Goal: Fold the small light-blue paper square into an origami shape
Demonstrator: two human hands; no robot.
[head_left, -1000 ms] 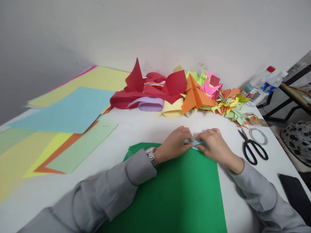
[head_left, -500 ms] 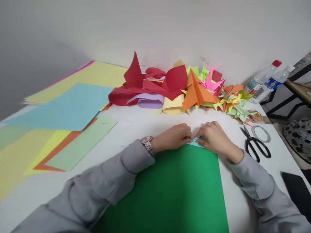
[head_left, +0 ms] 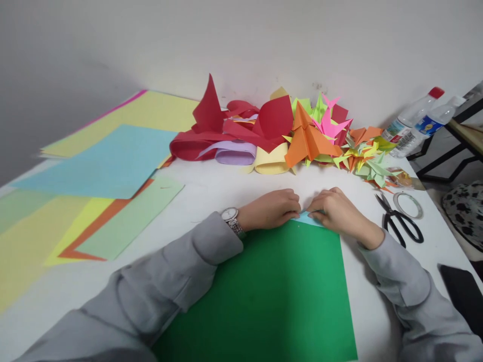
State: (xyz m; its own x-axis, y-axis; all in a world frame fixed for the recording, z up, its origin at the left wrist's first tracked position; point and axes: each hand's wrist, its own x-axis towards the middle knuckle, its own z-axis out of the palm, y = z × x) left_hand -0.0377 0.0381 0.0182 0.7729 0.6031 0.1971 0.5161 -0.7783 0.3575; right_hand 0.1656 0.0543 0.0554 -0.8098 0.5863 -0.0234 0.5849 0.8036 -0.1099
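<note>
A small piece of light blue paper [head_left: 306, 218] lies at the far edge of a large green sheet [head_left: 275, 291]. My left hand [head_left: 272, 208], with a watch [head_left: 231, 217] on its wrist, is closed, its fingertips pinching the left part of the blue paper. On the right part, my right hand [head_left: 337, 213] is closed too, thumb and forefinger holding the paper. The fingers cover much of the blue piece, so its full shape is hidden.
Black-handled scissors [head_left: 398, 218] and a tape roll [head_left: 410, 205] lie to the right, a black flat object [head_left: 462, 291] nearer. Coloured sheets [head_left: 101, 163] spread left. Behind stand folded paper shapes [head_left: 309, 138] and two plastic bottles [head_left: 422, 123].
Both hands stay on the blue paper with barely any movement; the right hand sits very slightly farther right. The whole view has shifted a little.
</note>
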